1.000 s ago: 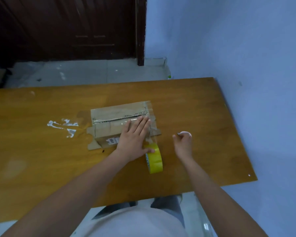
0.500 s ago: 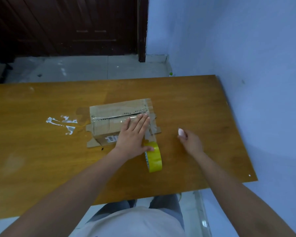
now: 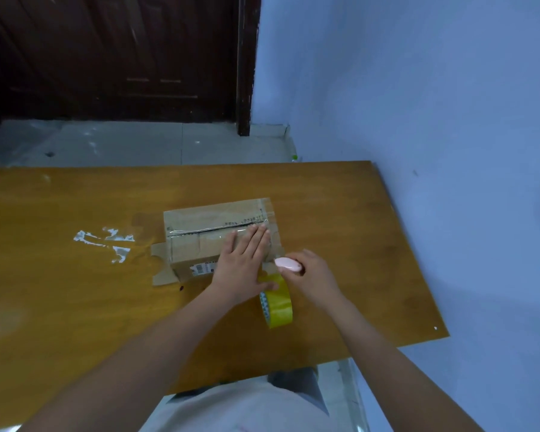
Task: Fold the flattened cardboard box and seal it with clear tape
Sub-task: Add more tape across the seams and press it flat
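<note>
A folded brown cardboard box point(image 3: 200, 226) lies on the wooden table point(image 3: 75, 307), with clear tape along its top seam. My left hand point(image 3: 242, 263) presses flat on the box's right part, fingers straight, thumb touching the tape roll. The yellowish roll of clear tape point(image 3: 278, 304) stands on edge just in front of the box's right corner, a strip running up to the box. My right hand point(image 3: 312, 272) grips a small pink cutter point(image 3: 289, 265), its tip close to the strip between roll and box.
White scraps of tape residue point(image 3: 106, 241) stick to the table left of the box. A blue wall point(image 3: 434, 151) borders the table's right edge. A dark wooden door point(image 3: 122, 57) and grey floor lie beyond the far edge.
My right hand has swung back left from the table's right side, bringing the pink cutter up to the tape strip beside the box. My left hand stays pressed on the box.
</note>
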A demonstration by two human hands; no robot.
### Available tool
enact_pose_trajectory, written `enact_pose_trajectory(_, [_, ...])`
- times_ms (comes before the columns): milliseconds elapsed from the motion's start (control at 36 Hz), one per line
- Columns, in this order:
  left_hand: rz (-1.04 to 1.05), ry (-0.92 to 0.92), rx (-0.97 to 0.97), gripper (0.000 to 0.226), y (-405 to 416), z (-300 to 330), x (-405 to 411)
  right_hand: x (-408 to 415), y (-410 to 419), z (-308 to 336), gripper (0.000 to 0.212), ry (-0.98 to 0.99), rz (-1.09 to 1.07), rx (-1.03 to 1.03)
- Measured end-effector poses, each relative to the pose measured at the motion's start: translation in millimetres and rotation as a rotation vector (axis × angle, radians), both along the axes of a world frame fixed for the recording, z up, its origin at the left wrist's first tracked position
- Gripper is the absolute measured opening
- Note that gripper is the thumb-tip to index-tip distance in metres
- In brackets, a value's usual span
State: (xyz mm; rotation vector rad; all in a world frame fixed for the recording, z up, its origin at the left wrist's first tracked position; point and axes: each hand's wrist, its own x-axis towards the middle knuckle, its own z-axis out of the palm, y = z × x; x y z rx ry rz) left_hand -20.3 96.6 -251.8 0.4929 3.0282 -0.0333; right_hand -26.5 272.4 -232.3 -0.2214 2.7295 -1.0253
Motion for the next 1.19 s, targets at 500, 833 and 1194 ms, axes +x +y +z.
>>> enact_pose_trajectory(500, [-0.010, -0.030, 0.024, 0.104, 2, 4, 4, -4, -6, 4, 0.025, -0.057, 0.006, 0.056])
enact_pose_trajectory(833, [-0.003, -0.040, 0.004, 0.108, 2, 6, 2, 0, -4, 1, 0.022, -0.084, -0.078, -0.002])
enact_pose_trajectory(1194, [-0.003, -0.040, 0.012, 0.110, 2, 4, 2, 5, -10, 2, 0.019, -0.080, -0.059, -0.091])
